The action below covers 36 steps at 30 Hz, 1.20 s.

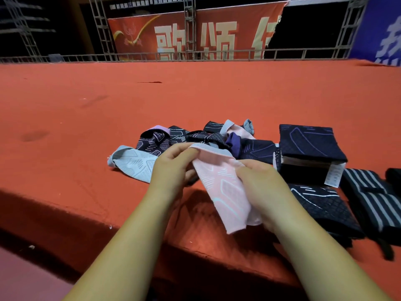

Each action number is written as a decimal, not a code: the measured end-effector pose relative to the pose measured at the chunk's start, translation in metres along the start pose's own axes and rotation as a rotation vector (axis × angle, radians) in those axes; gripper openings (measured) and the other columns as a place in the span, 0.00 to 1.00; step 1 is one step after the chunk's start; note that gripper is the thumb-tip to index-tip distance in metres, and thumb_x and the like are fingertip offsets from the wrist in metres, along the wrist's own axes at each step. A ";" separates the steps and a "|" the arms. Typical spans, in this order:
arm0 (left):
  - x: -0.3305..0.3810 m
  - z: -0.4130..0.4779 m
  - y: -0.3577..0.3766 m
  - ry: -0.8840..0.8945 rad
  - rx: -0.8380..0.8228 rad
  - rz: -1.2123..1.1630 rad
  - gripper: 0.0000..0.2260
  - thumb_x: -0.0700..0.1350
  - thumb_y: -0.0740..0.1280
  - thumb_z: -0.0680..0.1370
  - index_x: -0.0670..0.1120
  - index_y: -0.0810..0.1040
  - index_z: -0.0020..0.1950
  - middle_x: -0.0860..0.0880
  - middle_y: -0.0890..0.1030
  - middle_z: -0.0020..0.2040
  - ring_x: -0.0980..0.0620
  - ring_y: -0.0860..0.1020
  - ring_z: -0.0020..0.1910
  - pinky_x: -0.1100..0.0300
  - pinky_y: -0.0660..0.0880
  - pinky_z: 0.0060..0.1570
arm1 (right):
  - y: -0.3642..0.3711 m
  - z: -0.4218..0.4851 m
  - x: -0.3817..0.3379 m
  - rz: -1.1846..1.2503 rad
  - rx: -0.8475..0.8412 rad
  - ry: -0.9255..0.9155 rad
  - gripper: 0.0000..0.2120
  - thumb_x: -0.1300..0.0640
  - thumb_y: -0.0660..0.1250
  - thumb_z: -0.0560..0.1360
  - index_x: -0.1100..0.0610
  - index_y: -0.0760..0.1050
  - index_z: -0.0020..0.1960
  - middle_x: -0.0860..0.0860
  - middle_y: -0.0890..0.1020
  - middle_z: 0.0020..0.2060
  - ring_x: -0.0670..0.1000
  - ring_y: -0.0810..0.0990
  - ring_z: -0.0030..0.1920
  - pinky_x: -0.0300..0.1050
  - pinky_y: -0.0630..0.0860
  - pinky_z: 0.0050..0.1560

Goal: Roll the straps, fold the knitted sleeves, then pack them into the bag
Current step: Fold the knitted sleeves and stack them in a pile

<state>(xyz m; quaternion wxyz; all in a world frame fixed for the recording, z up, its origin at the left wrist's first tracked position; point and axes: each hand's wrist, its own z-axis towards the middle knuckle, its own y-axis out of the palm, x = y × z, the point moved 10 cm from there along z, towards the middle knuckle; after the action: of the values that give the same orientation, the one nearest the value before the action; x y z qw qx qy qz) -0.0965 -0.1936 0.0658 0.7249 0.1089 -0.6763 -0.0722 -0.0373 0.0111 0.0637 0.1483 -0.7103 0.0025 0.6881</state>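
– Pink knit is what both hands are working. The pink knitted sleeve [225, 187] is being held up over the near edge of the red-covered table [86, 127], with its free hem dangling closest to the body.
– How are the fingers sitting?
– The left hand [173, 168] is pinching the grey cuff band at the far, upper end, fingers curled onto it. The right hand [260, 183] is gripping the sleeve's right edge around mid-length, thumb and fingers closing on the fabric.
– Which way is it running?
– Its long axis is slanting from the cuff, far and left, down to the hem, near and right. The right hand is lying nearer that loose hem, so I'm judging that the fold is calling for that hand to carry the hem up toward the cuff.
– And beyond?
– A light blue sleeve [132, 161] is lying just left of the left hand, and a heap of unfolded sleeves [195, 135] is waiting behind. Folded dark sleeves [310, 142] are sitting stacked to the right, with striped straps [368, 196] beside them. No bag is showing.
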 end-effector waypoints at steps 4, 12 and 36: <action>-0.018 0.005 -0.003 -0.188 0.005 -0.158 0.05 0.40 0.66 0.76 0.42 0.81 0.49 0.41 0.77 0.45 0.44 0.78 0.40 0.55 0.75 0.38 | 0.000 -0.006 -0.013 0.035 -0.045 -0.038 0.07 0.48 0.71 0.82 0.47 0.88 0.51 0.46 0.89 0.39 0.40 0.84 0.32 0.34 0.75 0.27; -0.025 -0.009 0.011 -0.368 -0.069 -0.477 0.15 0.45 0.61 0.80 0.40 0.78 0.38 0.39 0.82 0.36 0.40 0.84 0.34 0.49 0.78 0.50 | -0.003 -0.003 -0.009 -0.116 -0.069 -0.001 0.12 0.40 0.76 0.77 0.49 0.86 0.44 0.48 0.87 0.35 0.48 0.81 0.32 0.41 0.76 0.33; -0.057 0.005 0.028 -0.303 -0.013 -0.391 0.27 0.51 0.74 0.79 0.35 0.78 0.72 0.38 0.82 0.59 0.44 0.81 0.54 0.48 0.78 0.63 | -0.039 0.001 -0.011 0.118 0.065 0.004 0.07 0.54 0.75 0.80 0.53 0.90 0.45 0.56 0.90 0.41 0.51 0.85 0.36 0.40 0.80 0.32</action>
<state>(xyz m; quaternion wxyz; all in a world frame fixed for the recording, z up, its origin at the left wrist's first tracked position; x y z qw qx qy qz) -0.1065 -0.1526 0.0184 0.5883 0.2207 -0.7429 -0.2309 -0.0306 0.0460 0.0825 0.1304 -0.7050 0.0669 0.6939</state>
